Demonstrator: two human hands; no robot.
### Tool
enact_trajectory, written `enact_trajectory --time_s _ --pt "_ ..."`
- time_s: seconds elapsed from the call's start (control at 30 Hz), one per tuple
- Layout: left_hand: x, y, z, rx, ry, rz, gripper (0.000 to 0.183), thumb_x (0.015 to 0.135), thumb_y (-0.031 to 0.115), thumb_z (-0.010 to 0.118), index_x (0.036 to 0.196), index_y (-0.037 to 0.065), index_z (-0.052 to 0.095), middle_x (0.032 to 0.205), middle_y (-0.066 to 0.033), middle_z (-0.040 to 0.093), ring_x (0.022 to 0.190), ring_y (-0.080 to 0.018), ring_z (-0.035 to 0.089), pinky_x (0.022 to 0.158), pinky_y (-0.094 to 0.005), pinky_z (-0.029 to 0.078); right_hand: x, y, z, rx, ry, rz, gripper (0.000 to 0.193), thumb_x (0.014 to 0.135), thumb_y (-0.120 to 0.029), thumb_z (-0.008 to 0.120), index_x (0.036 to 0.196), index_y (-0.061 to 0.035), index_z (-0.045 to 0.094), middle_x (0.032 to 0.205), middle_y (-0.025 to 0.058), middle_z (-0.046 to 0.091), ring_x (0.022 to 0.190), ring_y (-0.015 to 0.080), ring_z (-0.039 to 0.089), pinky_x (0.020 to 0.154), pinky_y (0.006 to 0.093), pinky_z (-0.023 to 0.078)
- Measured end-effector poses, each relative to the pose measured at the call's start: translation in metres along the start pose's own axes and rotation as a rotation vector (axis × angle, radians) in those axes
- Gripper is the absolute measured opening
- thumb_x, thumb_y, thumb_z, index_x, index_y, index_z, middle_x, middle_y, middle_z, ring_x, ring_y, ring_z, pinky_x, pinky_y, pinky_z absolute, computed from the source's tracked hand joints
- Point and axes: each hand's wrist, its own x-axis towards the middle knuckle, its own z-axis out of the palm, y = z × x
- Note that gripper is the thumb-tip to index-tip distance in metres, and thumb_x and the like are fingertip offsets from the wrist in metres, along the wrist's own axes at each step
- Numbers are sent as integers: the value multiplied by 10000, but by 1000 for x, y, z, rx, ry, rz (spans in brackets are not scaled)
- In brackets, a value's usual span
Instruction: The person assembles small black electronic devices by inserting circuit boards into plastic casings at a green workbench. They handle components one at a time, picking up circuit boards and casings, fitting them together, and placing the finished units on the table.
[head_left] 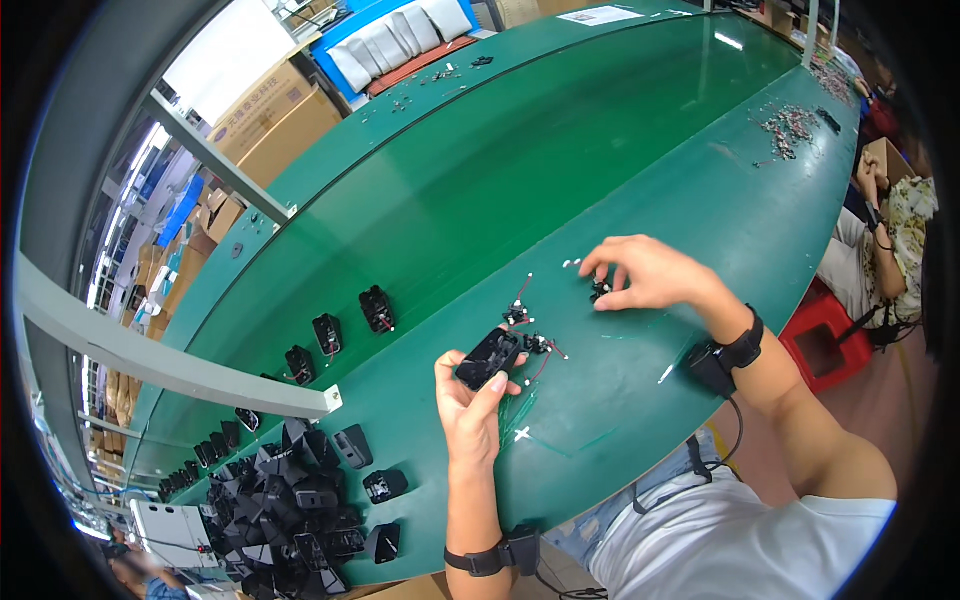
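Observation:
My left hand (472, 405) grips a black plastic housing (490, 358), its open hollow side turned up and tilted, thumb along the near edge. Over the table to the right, my right hand (645, 274) curls its thumb and fingers around a small black part (600, 289); the fingers partly hide it. Between the two hands lie a small black part with red and white wires (516, 314) and another wired part (538, 346), close to the housing. Tiny white pieces (572, 263) rest just beyond the right fingertips.
A heap of black housings (285, 500) covers the table's near left. Housings with parts inside (377, 309) stand in a row on the green belt (480, 210). A metal post (200, 350) crosses at left. Wired parts (788, 130) pile up far right, near a seated person and a red stool (825, 340).

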Motion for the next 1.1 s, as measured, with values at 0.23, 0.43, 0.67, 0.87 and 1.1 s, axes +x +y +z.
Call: enact_trajectory --time_s 0.23,0.43,0.67,0.87,1.1 --pt "2 -7 -5 -5 -34 47 458 785 -6 678 1145 91 413 1252 -241 562 1005 -343 670 714 -333 577 8 6 19 -72 10 4 284 763 -195 791 975 -51 670 1005 115 632 907 260 645 791 371 536" --pt "-2 -3 8 31 -22 46 518 800 -8 671 1235 84 405 1283 -259 552 924 -327 691 679 -309 574 6 -15 29 267 -13 -234 286 780 -176 782 989 -18 667 1009 94 639 845 202 624 775 319 534" --pt "-1 -5 5 37 -133 -4 664 794 35 696 1378 51 381 1320 -242 529 911 -269 642 686 -319 545 8 -12 42 289 16 -158 317 804 -157 733 1075 -20 643 999 98 658 773 190 650 712 354 546" --pt "1 -5 8 -14 -126 -13 656 877 220 630 1424 -4 347 1329 -238 499 900 -251 612 674 -315 537 11 -7 70 109 -26 -266 280 767 -177 747 1014 -83 654 956 101 646 756 217 645 692 374 531" --pt "1 -8 1 -25 -129 -25 565 892 135 611 1387 -4 377 1316 -211 525 1026 -285 636 815 -353 540 10 -12 71 148 -18 -245 264 752 -94 707 998 -47 623 963 89 632 785 205 648 637 334 538"
